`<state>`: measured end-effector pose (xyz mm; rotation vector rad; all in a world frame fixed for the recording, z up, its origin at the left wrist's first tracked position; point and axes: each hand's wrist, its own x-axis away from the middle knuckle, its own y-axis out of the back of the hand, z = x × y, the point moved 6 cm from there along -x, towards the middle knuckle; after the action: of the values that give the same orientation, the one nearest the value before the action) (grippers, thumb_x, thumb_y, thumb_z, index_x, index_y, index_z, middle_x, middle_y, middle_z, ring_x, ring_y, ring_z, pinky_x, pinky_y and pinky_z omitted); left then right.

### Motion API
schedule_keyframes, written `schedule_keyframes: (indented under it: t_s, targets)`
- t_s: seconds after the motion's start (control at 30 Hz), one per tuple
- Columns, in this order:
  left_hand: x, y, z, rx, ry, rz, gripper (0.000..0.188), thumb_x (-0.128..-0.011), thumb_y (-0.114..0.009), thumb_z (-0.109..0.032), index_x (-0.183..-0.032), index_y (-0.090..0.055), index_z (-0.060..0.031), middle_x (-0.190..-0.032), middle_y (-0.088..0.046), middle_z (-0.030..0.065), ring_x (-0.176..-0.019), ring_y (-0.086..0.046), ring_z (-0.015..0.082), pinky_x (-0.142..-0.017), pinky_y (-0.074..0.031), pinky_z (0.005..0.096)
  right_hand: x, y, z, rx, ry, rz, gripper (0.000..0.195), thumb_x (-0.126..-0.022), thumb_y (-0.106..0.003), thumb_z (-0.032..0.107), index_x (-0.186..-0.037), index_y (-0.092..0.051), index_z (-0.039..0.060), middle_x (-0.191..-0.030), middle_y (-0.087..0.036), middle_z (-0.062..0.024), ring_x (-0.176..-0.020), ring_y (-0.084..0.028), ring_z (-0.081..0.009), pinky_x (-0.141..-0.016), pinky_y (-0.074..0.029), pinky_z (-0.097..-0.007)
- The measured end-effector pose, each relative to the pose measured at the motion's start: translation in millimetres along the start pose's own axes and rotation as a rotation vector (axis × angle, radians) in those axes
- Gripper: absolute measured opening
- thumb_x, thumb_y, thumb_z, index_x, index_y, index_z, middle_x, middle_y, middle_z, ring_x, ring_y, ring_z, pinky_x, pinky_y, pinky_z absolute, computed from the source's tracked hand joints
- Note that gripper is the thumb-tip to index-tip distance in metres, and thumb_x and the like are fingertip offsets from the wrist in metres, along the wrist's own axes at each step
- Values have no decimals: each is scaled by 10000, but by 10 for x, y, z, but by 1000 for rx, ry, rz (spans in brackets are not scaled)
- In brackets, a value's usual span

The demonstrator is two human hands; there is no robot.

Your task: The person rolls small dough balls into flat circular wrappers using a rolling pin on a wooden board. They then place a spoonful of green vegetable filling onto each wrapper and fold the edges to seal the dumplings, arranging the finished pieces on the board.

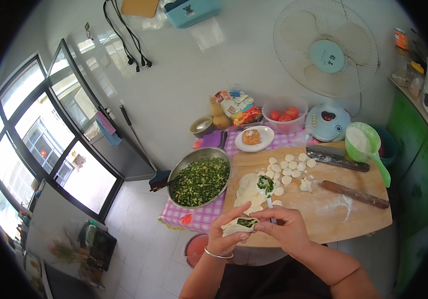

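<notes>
Near the front edge of a wooden board, my left hand cradles a dumpling wrapper with chopped green filling inside. The fingers of my right hand pinch its right edge, and this hand also holds the handle of a white spoon that carries more greens. Rolled wrappers lie overlapping beyond my hands, beside several small dough rounds. A wooden rolling pin rests on the board at the right. To the left stands a steel pan of chopped green filling.
A cleaver and a green scoop of flour are at the board's far right. Behind it stand a white plate with food, a plastic bowl of tomatoes and an electric fan. A red basin is below, at the left.
</notes>
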<state>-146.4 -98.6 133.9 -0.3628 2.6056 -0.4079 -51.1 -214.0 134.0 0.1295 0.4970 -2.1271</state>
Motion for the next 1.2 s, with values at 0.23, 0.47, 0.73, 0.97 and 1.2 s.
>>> schedule_keyframes:
  t_s: [0.23,0.47,0.73,0.97,1.2]
  targets:
    - [-90,-340,160,41,139,14,538,-741,-706,50,-1243,-514,81,-938,-644,138,-697,-604,143,-578,-493,244,192,327,130,77,91,-157,184,-805,-710,36,-987,-714,13,-802,-625,-38,-694,-519,-79,-590,-387,-216]
    - [-56,-456,330,35,147,-131,382,-777,-652,117,-1145,-557,80,-921,-654,178,-705,-655,217,-611,-547,296,305,539,228,87,214,-221,122,-801,-704,13,-921,-717,7,-830,-603,-37,-696,-505,-79,-584,-375,-211]
    - [-27,-673,337,-128,232,-144,390,-760,-683,68,-1133,-573,98,-879,-670,178,-684,-672,225,-626,-561,296,431,622,186,100,187,-213,198,-806,-691,-2,-1002,-710,19,-876,-566,-27,-709,-509,-86,-604,-384,-213]
    - [4,-793,218,-290,251,-117,360,-768,-667,95,-1120,-591,89,-925,-672,158,-734,-681,201,-655,-562,269,481,542,399,121,186,-150,150,-785,-698,-3,-934,-712,6,-855,-597,-44,-729,-507,-91,-593,-390,-224]
    - [62,-869,146,-369,305,-56,321,-791,-669,73,-1108,-615,63,-950,-673,119,-772,-676,152,-687,-555,241,578,538,458,317,306,-185,183,-740,-734,18,-922,-725,23,-734,-565,-31,-649,-472,-114,-560,-371,-231]
